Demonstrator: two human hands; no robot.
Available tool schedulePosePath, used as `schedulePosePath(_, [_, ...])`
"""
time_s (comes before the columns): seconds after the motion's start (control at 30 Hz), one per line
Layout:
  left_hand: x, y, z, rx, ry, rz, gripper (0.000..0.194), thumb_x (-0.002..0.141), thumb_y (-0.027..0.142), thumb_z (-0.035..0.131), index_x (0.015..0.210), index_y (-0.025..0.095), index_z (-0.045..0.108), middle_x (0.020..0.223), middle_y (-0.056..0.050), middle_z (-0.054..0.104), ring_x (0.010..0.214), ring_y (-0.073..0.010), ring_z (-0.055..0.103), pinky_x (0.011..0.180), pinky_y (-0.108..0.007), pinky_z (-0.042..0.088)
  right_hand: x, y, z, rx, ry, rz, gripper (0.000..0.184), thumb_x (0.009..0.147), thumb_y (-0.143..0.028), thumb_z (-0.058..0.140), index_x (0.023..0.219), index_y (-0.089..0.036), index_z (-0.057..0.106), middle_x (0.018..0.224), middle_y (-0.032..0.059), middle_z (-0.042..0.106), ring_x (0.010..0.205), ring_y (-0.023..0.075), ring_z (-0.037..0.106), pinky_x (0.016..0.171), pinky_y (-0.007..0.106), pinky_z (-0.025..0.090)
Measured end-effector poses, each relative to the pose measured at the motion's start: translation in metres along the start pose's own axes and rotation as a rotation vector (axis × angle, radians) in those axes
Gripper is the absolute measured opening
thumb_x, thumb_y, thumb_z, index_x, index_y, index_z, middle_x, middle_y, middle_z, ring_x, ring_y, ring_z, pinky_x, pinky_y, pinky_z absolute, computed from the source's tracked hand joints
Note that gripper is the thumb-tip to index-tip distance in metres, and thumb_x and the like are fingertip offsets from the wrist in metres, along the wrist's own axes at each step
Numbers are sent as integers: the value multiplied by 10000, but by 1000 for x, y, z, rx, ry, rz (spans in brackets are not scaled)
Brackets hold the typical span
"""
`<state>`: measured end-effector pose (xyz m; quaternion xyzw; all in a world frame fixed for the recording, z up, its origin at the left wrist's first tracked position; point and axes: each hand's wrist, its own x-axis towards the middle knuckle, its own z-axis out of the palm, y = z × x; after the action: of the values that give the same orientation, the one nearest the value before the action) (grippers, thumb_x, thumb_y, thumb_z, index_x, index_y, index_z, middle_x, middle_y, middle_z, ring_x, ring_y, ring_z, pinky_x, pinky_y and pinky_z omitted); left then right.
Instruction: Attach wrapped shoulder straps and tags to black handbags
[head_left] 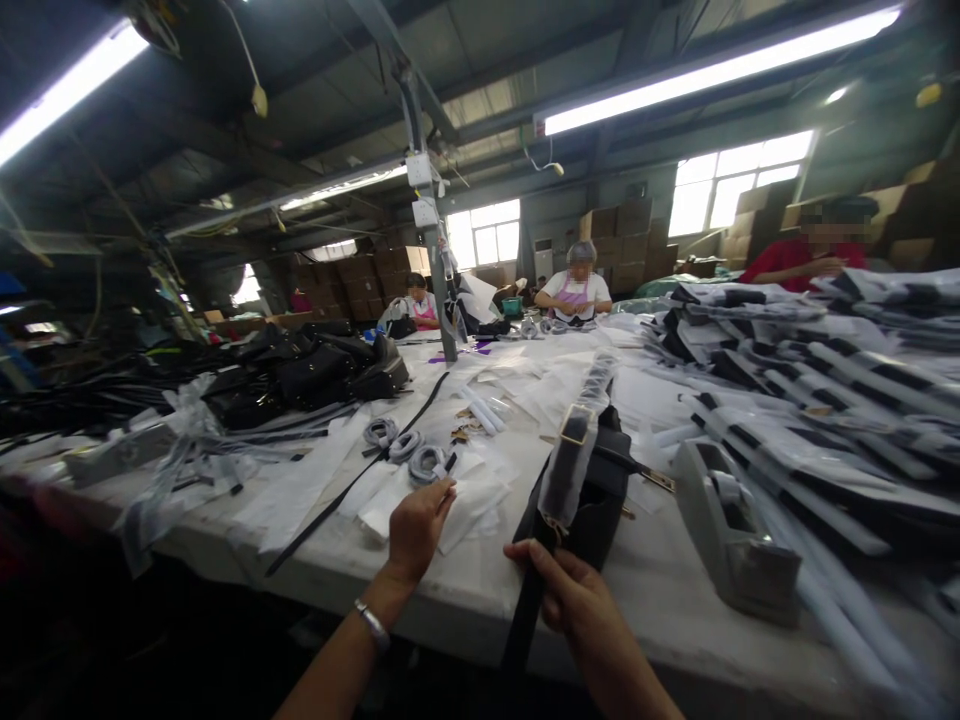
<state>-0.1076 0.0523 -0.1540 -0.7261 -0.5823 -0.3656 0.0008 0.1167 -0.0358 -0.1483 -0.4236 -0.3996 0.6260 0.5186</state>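
Note:
My right hand (577, 595) is closed round a black strap (523, 622) just below its wrapped part. A buckle (575, 425) shows through the translucent wrapping on that strap. Beneath it a black bag (609, 470) lies on the table, with a brass-coloured clasp (658, 480) at its right side. My left hand (418, 530) is pinched closed over the table's near side, beside thin white sheets (469, 500). Whatever its fingertips hold, if anything, cannot be made out. Coiled grey-wrapped straps (429, 463) lie just beyond this hand.
A grey tape dispenser (731, 540) stands right of the bag. Wrapped straps (817, 400) are heaped at the right, black bags (322, 370) at the left. A loose black strap (352, 490) crosses the table (480, 620). A post (442, 290) rises farther back, where co-workers sit.

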Motion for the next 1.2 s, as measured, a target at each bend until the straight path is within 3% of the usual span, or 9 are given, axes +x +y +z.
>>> schedulePosePath(0.2, [0,-2,22,23,-87,59,270,784,153,727,1049,193,695,770,-11,716,741,-209,672,699,-290,482,-1,1,-1,-17,18,-4,540,760,-641,690,955,-149,796,442,-79,293,434,49,244,443,218,143])
schedulePosePath(0.37, [7,2,6,14,-71,118,87,842,237,700,920,201,718,769,-3,702,723,-173,660,688,-264,483,1,2,2,-1,24,-1,549,748,-641,702,972,-149,797,452,-74,314,435,47,252,441,214,152])
schedulePosePath(0.47, [3,15,-9,26,-5,170,146,925,264,596,923,198,727,852,-43,700,856,-200,645,791,-304,471,1,1,4,27,23,12,561,736,-642,713,986,-146,794,436,-75,320,430,48,237,436,214,154])
schedulePosePath(0.7, [-42,58,-19,127,219,561,181,912,127,609,1028,217,715,797,-21,706,766,-183,626,752,-320,426,-7,-4,9,209,-35,63,521,746,-585,750,1037,-153,773,496,-94,260,467,50,194,452,214,166])
schedulePosePath(0.8, [-63,68,-20,75,192,603,171,899,115,628,1009,217,711,776,-10,706,745,-172,638,756,-317,437,-8,-3,7,165,9,27,505,772,-576,732,1045,-153,767,513,-85,281,485,57,209,465,223,164])
schedulePosePath(0.9, [-71,71,-26,-83,90,453,112,898,252,651,989,239,715,824,-27,710,785,-190,654,752,-315,479,-6,-2,5,33,60,-13,524,779,-594,711,1012,-128,772,524,-72,314,492,61,244,475,236,154])
schedulePosePath(1.03, [-54,77,-31,-447,-50,-62,346,895,396,614,1179,203,651,1172,-119,690,1091,-263,639,881,-368,515,-4,-1,4,-45,69,-29,501,789,-592,697,964,-130,773,534,-65,347,490,65,265,481,246,153])
schedulePosePath(1.1, [-40,85,-30,-699,-257,-259,420,876,444,618,1183,160,655,1127,-128,721,1047,-269,670,853,-356,529,-4,0,4,-55,70,-39,465,782,-587,705,855,-131,764,513,-65,361,485,68,272,481,246,160])
schedulePosePath(1.2, [-29,95,-24,-965,-485,-342,380,829,453,674,1002,122,743,912,-93,771,876,-240,703,776,-300,525,-4,0,3,-65,77,-50,475,767,-596,714,657,-135,689,472,-65,369,475,71,276,480,247,174])
